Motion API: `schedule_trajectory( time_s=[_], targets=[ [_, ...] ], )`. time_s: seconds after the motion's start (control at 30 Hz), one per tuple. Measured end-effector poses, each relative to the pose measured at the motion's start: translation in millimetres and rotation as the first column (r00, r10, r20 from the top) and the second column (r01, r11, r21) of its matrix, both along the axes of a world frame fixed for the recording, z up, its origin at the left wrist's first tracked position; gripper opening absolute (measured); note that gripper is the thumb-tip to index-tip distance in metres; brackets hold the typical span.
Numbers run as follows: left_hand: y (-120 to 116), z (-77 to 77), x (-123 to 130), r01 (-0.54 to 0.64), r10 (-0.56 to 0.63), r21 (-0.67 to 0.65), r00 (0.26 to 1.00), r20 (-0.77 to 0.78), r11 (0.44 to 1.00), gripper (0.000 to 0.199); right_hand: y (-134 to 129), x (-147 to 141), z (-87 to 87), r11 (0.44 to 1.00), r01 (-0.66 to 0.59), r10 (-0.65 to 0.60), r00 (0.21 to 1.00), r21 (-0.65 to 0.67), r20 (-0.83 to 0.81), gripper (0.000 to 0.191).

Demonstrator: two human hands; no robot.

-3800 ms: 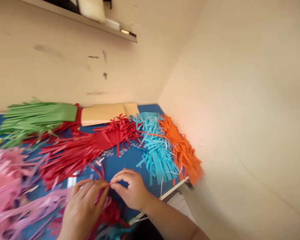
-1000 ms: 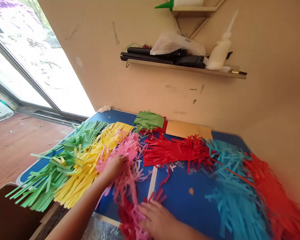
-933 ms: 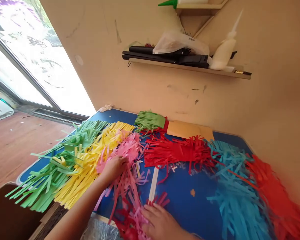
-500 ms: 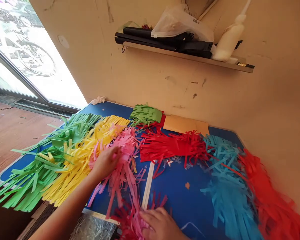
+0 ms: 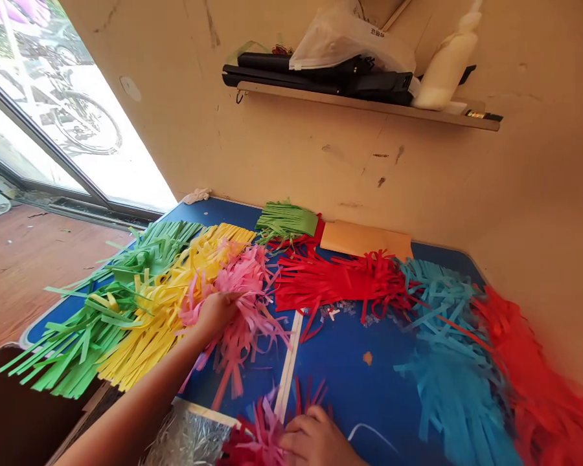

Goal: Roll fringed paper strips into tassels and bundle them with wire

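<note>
My left hand [image 5: 218, 312] reaches into a pile of pink fringed paper [image 5: 245, 275], fingers closed on some of its strips. At the bottom edge my right hand [image 5: 315, 439] is closed on a fluffy bundle of pink and magenta paper strips [image 5: 260, 427], which the frame partly cuts off. Left of the pink pile lie yellow fringe [image 5: 175, 291] and green fringe [image 5: 82, 336]. Dark red strips [image 5: 308, 395] stick out behind my right hand.
The blue table [image 5: 340, 362] carries red fringe [image 5: 340, 281], blue fringe [image 5: 451, 362], more red fringe [image 5: 529, 362], a green fringed stack [image 5: 289, 219] and an orange sheet [image 5: 364, 239]. Clear shredded film [image 5: 189, 437] lies below the front edge. A wall shelf [image 5: 369, 107] hangs above.
The pink strips that stretched between the pile and my right hand have come apart from the pile. My left hand stays at the pink pile, slightly shifted. The camera view has moved a little.
</note>
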State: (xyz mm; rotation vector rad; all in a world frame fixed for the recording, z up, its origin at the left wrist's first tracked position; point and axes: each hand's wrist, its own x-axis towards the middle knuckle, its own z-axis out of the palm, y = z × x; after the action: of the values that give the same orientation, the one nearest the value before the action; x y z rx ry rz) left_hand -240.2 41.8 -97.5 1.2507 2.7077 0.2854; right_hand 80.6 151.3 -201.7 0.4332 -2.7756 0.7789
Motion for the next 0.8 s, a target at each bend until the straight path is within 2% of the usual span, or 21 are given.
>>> schedule_trajectory(
  time_s=[0.07, 0.13, 0.2, 0.23, 0.27, 0.33, 0.37, 0.43, 0.53, 0.67, 0.8],
  targets=[
    [-2.0, 4.0, 2.3, 0.020, -0.020, -0.013, 1.000, 0.009, 1.000, 0.046, -1.0, 1.4, -10.8, 1.000, 0.011, -0.011, 1.000, 0.013, -0.005, 0.026],
    [-7.3, 16.2, -0.7, 0.148, -0.147, -0.015, 0.988, 0.049, 0.989, 0.054, -0.5, 0.7, -15.6, 0.998, 0.052, -0.051, 0.998, 0.032, -0.028, 0.035],
    [-14.9, 32.5, -15.2, 0.268, -0.268, 0.011, 0.961, 0.076, 0.963, 0.062, 2.7, -2.6, -9.2, 0.996, 0.081, -0.079, 0.993, 0.026, -0.083, 0.042],
    [-18.9, 40.1, -26.8, 0.295, -0.297, 0.030, 0.953, 0.068, 0.955, 0.055, 5.5, -4.9, -1.3, 0.997, 0.079, -0.076, 0.991, 0.020, -0.112, 0.044],
    [-22.5, 46.2, -40.2, 0.234, -0.235, 0.050, 0.972, 0.017, 0.971, 0.041, 9.1, -7.3, 9.1, 0.998, 0.067, -0.064, 0.989, 0.020, -0.136, 0.043],
    [-28.4, 51.7, -66.7, 0.095, -0.091, 0.047, 0.993, -0.076, 0.994, 0.036, 17.9, -11.6, 34.3, 0.998, 0.052, -0.047, 0.985, 0.029, -0.166, 0.041],
    [-30.6, 50.7, -77.1, 0.041, -0.037, 0.034, 0.993, -0.113, 0.999, 0.036, 22.5, -13.1, 47.3, 0.997, 0.064, -0.058, 0.983, 0.032, -0.175, 0.041],
    [-34.4, 43.0, -88.7, 0.002, -0.002, 0.000, 0.987, -0.161, 1.000, 0.030, 31.3, -14.6, 69.7, 0.993, 0.119, -0.111, 0.975, 0.028, -0.193, 0.041],
    [-39.8, 27.0, -87.5, 0.006, -0.014, -0.038, 0.978, -0.208, 0.999, 0.026, 40.9, -14.4, 90.7, 0.990, 0.139, -0.128, 0.966, 0.031, -0.225, 0.031],
    [-46.7, 18.6, -83.7, 0.014, -0.031, -0.069, 0.969, -0.246, 0.998, 0.028, 45.0, -14.9, 102.0, 0.993, 0.113, -0.104, 0.971, 0.027, -0.217, 0.021],
    [-55.1, 27.1, -94.5, -0.005, -0.018, -0.083, 0.962, -0.272, 0.997, 0.025, 44.1, -16.4, 105.4, 0.992, 0.118, -0.122, 0.970, -0.030, -0.212, 0.022]
  ],
)
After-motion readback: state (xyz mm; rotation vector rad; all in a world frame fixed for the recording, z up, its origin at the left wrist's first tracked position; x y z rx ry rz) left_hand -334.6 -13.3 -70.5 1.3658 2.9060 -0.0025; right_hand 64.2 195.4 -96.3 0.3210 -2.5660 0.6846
